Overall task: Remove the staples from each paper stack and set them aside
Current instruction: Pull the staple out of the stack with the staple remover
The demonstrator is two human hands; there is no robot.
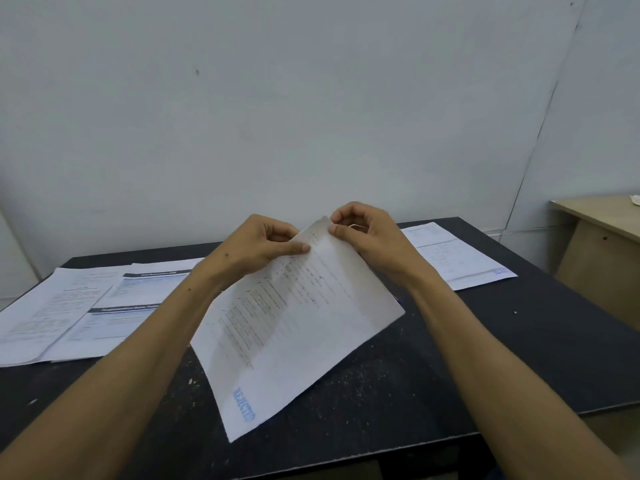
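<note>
Now: both hands work at one corner of a lifted stack

Head view only. Above the black table [485,358], a printed stack [294,323] is held up by its far corner, so that it slopes down toward the person; whether its near corner, the one with blue lettering, touches the table cannot be told. The left hand [256,242] pinches the stack just below that raised corner, thumb laid flat on the upper face and the other fingers curled behind the sheet. The right hand [363,230] pinches the very tip of the same corner between thumb and forefinger, its remaining fingers curled in toward the palm. The two hands are close together, nearly touching across the corner. A staple cannot be made out there; the corner is too small and partly covered by the fingertips.

Left of the held stack, more papers [79,306] lie flat on the table, overlapping one another, some with dark and blue header bands. Right of the held stack and farther back, another sheet [453,258] lies flat near the table's far edge, well apart from the hands. Right of the table stands a light wooden desk [595,244], separate from it. A plain pale wall [311,98] rises behind the table.
</note>
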